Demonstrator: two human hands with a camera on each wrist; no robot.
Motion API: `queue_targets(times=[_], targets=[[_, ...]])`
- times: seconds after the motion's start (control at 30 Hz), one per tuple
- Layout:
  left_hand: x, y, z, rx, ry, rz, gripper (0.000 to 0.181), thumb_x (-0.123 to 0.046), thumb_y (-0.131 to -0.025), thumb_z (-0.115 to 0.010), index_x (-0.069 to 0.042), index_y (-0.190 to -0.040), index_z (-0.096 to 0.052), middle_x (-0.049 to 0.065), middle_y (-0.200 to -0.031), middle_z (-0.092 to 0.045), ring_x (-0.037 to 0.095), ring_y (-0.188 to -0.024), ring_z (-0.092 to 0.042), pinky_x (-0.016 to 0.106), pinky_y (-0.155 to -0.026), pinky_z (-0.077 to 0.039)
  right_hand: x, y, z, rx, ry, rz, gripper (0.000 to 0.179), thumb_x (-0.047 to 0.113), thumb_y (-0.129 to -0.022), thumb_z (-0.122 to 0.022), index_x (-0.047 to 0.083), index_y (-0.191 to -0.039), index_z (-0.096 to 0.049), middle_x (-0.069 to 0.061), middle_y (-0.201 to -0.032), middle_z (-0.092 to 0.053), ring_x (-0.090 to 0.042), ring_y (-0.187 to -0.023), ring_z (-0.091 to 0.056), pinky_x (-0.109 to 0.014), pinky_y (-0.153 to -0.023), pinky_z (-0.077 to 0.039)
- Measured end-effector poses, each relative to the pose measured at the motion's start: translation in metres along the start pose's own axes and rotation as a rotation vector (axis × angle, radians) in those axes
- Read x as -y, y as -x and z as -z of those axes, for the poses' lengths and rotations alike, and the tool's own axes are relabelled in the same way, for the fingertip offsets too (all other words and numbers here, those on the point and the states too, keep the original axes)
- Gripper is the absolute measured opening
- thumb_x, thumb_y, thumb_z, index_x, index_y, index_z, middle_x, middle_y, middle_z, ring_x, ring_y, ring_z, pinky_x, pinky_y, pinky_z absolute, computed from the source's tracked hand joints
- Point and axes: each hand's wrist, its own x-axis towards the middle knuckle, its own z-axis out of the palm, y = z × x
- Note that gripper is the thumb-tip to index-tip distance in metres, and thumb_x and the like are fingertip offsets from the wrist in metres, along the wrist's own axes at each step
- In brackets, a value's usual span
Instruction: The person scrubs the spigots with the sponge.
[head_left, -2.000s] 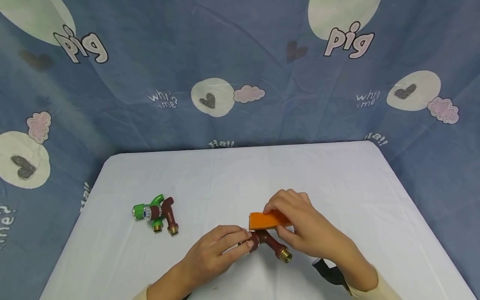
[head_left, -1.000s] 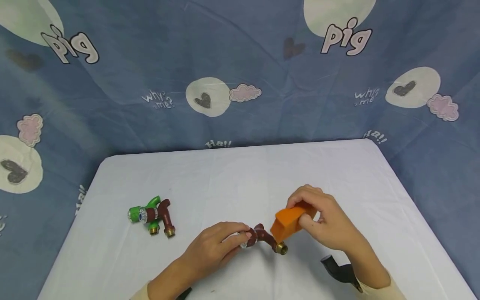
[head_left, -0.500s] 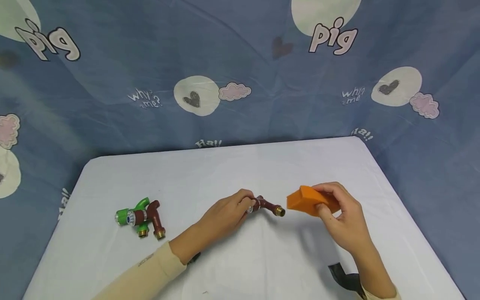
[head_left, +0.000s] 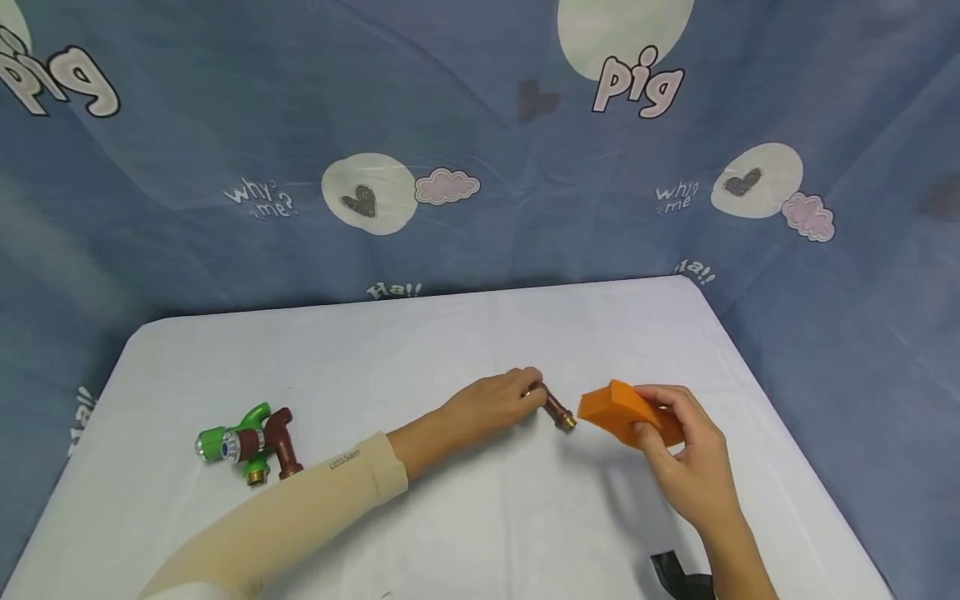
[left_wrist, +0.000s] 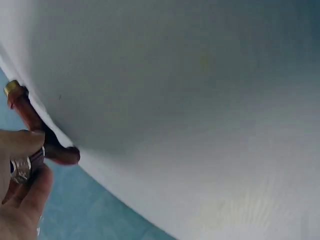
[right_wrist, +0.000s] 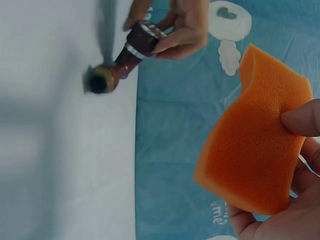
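In the head view my left hand [head_left: 487, 408] reaches over the table, holding a brown faucet [head_left: 557, 410] with a brass threaded end. Thumb and fingers pinch the faucet's knob end, as the left wrist view shows with the faucet [left_wrist: 29, 117]. My right hand [head_left: 693, 467] grips an orange sponge [head_left: 617, 408] between thumb and fingers, just right of the faucet and apart from it. From the right wrist camera, the sponge [right_wrist: 252, 140] looks slightly bent, and the faucet's open end [right_wrist: 102, 80] faces the camera.
A green faucet [head_left: 213, 444] and another brown faucet [head_left: 281, 442] lie together at the left, partly behind the left sleeve [head_left: 300, 517]. A black curved piece [head_left: 678, 579] lies by the right forearm. Blue printed cloth [head_left: 450, 100] hangs behind the white table [head_left: 420, 350].
My left hand has carried the brown faucet away from me, toward the table's back. The sponge, first against the faucet, has been drawn off to the right. The head view has turned right.
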Motion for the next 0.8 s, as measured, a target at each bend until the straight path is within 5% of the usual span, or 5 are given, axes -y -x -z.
queue_targets(times=[0.17,0.27,0.37,0.6,0.8], targets=[[0.002,-0.001,0.002,0.128,0.235,0.142,0.022,-0.015,-0.102,-0.071,-0.017,-0.123,-0.062,0.003,-0.134,-0.052,0.013,-0.106,-0.06,0.023,-0.082,-0.053,0.002,0.001,-0.002,0.014,-0.002,-0.021,0.046,-0.015,-0.088,-0.073,0.007,-0.128,-0.069,-0.003,-0.118,-0.068,-0.008,-0.1,-0.063,-0.011,-0.08,-0.051],[0.006,0.001,0.004,0.142,0.356,0.217,0.03,-0.019,-0.098,-0.078,-0.019,-0.126,-0.067,0.002,-0.136,-0.052,0.011,-0.105,-0.063,0.024,-0.089,-0.054,0.001,0.002,-0.002,0.026,0.006,-0.025,0.044,-0.014,-0.088,-0.074,0.006,-0.127,-0.069,-0.002,-0.118,-0.068,-0.007,-0.101,-0.063,-0.011,-0.08,-0.051],[0.009,0.003,0.003,0.129,0.413,0.226,0.028,-0.014,-0.098,-0.077,-0.016,-0.124,-0.068,0.001,-0.133,-0.054,0.011,-0.105,-0.063,0.025,-0.09,-0.054,-0.001,0.004,-0.003,0.036,0.018,-0.029,0.043,-0.014,-0.088,-0.075,0.006,-0.126,-0.069,0.0,-0.118,-0.067,-0.007,-0.101,-0.063,-0.011,-0.08,-0.051],[0.01,0.012,-0.004,0.066,0.335,0.174,0.01,-0.004,-0.101,-0.07,-0.011,-0.108,-0.07,0.005,-0.135,-0.062,0.021,-0.117,-0.066,0.033,-0.098,-0.055,0.0,0.012,-0.016,0.108,-0.009,-0.047,0.044,-0.009,-0.09,-0.075,0.009,-0.129,-0.067,0.003,-0.121,-0.066,-0.01,-0.101,-0.065,-0.016,-0.077,-0.055],[0.009,0.003,0.002,0.117,0.205,0.17,0.009,-0.006,-0.1,-0.072,-0.014,-0.104,-0.073,0.006,-0.145,-0.062,0.028,-0.137,-0.055,0.04,-0.115,-0.044,0.005,0.01,-0.016,0.119,-0.057,-0.038,0.047,-0.009,-0.089,-0.077,0.009,-0.131,-0.067,0.002,-0.121,-0.066,-0.01,-0.099,-0.067,-0.017,-0.077,-0.058]])
